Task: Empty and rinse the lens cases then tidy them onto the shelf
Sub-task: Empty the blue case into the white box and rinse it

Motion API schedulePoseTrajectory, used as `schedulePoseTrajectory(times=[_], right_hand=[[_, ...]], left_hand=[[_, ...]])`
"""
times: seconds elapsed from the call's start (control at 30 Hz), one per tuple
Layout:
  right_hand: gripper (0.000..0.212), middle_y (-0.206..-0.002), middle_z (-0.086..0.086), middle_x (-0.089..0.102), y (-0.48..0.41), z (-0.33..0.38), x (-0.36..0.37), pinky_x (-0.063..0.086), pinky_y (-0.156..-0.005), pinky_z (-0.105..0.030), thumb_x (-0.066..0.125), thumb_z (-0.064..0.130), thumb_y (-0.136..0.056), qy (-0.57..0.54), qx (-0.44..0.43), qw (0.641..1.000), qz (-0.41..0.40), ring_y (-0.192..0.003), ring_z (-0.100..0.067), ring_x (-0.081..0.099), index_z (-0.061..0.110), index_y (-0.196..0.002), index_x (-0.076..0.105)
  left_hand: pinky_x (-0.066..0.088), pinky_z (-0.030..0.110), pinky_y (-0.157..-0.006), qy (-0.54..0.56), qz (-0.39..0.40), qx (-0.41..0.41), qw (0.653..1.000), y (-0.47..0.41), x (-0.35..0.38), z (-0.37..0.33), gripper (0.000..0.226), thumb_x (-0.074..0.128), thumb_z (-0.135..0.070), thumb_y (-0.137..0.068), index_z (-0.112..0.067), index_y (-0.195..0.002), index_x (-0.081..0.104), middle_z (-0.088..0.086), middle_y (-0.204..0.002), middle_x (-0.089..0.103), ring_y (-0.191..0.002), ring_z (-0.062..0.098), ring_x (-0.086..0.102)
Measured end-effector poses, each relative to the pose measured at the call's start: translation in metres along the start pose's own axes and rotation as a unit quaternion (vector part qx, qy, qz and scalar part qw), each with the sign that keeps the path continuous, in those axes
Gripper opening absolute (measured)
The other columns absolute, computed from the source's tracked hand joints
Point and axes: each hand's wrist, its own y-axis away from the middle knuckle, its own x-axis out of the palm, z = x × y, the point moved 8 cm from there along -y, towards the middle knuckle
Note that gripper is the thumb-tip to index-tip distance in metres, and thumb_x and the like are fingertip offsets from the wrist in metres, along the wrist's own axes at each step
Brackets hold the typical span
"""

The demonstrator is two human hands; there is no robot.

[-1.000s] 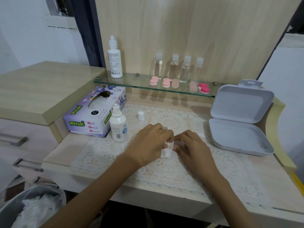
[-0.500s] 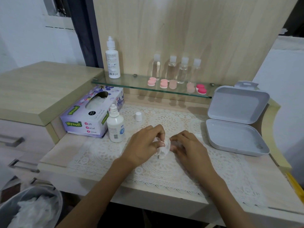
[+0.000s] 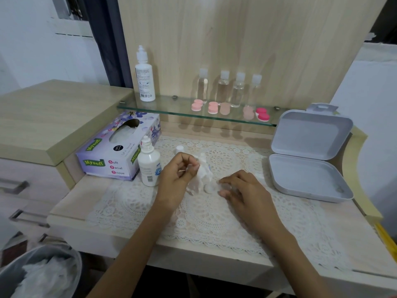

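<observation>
Tissue in left hand, lens case beside right hand

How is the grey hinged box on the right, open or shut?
Open. The grey hinged box has its lid raised upright behind the base, with the inside showing.

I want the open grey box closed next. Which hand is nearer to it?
Right. The right hand rests on the mat left of the box; the left hand, pinching a tissue, is farther left, by the small bottle.
</observation>
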Motion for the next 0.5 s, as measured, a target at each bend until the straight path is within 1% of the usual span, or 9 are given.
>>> schedulePoseTrajectory(times=[0.07,0.17,0.23,0.3,0.33,0.4,0.47,0.5], right_hand=[[0.026,-0.102,0.016,0.056,0.001,0.001,0.0,0.041,-0.072,-0.022,0.063,0.034,-0.089,0.009,0.001,1.0,0.006,-0.092,-0.005,0.048,0.026,-0.114,0.064],[0.033,-0.109,0.015,0.056,0.001,0.003,-0.003,0.046,-0.077,-0.026,0.053,0.04,-0.093,-0.007,0.0,1.0,0.005,-0.099,-0.007,0.05,0.026,-0.123,0.058],[0.04,-0.109,0.017,0.056,0.002,0.004,-0.011,0.048,-0.081,-0.028,0.04,0.047,-0.094,-0.072,0.01,0.997,-0.022,-0.101,-0.004,0.052,0.028,-0.125,0.057],[0.046,-0.105,0.02,0.058,0.003,0.001,-0.016,0.045,-0.081,-0.024,0.034,0.055,-0.092,-0.166,0.033,0.985,-0.041,-0.099,-0.003,0.054,0.031,-0.124,0.057],[0.047,-0.103,0.021,0.058,0.003,0.001,-0.017,0.043,-0.078,-0.021,0.036,0.057,-0.09,-0.196,0.035,0.979,-0.04,-0.098,-0.004,0.054,0.032,-0.123,0.058],[0.043,-0.098,0.021,0.06,0.003,0.004,-0.017,0.04,-0.073,-0.019,0.045,0.057,-0.088,-0.206,0.023,0.978,-0.035,-0.094,-0.005,0.055,0.03,-0.117,0.061],[0.027,-0.091,0.022,0.059,0.002,0.004,-0.018,0.038,-0.071,-0.016,0.055,0.051,-0.085,-0.206,0.014,0.977,-0.044,-0.088,-0.005,0.056,0.031,-0.103,0.062],[0.019,-0.088,0.023,0.059,0.002,0.005,-0.02,0.037,-0.07,-0.013,0.058,0.047,-0.084,-0.214,0.011,0.975,-0.055,-0.084,-0.005,0.056,0.033,-0.097,0.061]], left_hand=[[0.046,0.015,-0.076,0.012,-0.004,0.014,1.0,0.001,-0.001,-0.004,0.016,0.059,0.002,-0.088,-0.014,-0.084,0.058,-0.018,-0.08,0.063,-0.08,0.001,0.056],[0.046,0.018,-0.079,0.001,0.006,0.039,0.999,0.003,0.001,-0.009,0.016,0.061,-0.001,-0.087,-0.016,-0.086,0.061,-0.017,-0.083,0.064,-0.082,0.005,0.057],[0.047,0.022,-0.079,-0.014,0.018,0.05,0.998,0.004,0.005,-0.012,0.015,0.064,-0.004,-0.086,-0.019,-0.087,0.063,-0.014,-0.086,0.066,-0.084,0.007,0.06],[0.048,0.024,-0.079,-0.023,0.049,0.053,0.997,0.008,0.013,-0.015,0.017,0.066,-0.005,-0.085,-0.021,-0.089,0.065,-0.012,-0.09,0.069,-0.087,0.009,0.063],[0.049,0.023,-0.081,-0.033,0.076,0.062,0.995,0.01,0.018,-0.018,0.02,0.066,-0.003,-0.085,-0.022,-0.091,0.066,-0.011,-0.093,0.069,-0.091,0.01,0.064],[0.048,0.02,-0.088,-0.063,0.139,0.096,0.984,0.015,0.03,-0.022,0.032,0.064,0.006,-0.082,-0.023,-0.097,0.067,-0.011,-0.099,0.069,-0.098,0.009,0.064],[0.047,0.019,-0.091,-0.076,0.18,0.112,0.974,0.019,0.037,-0.023,0.042,0.062,0.014,-0.08,-0.022,-0.102,0.066,-0.011,-0.104,0.069,-0.101,0.008,0.065],[0.047,0.02,-0.092,-0.076,0.187,0.112,0.973,0.019,0.039,-0.023,0.042,0.061,0.014,-0.081,-0.02,-0.104,0.066,-0.009,-0.106,0.069,-0.102,0.009,0.065]])
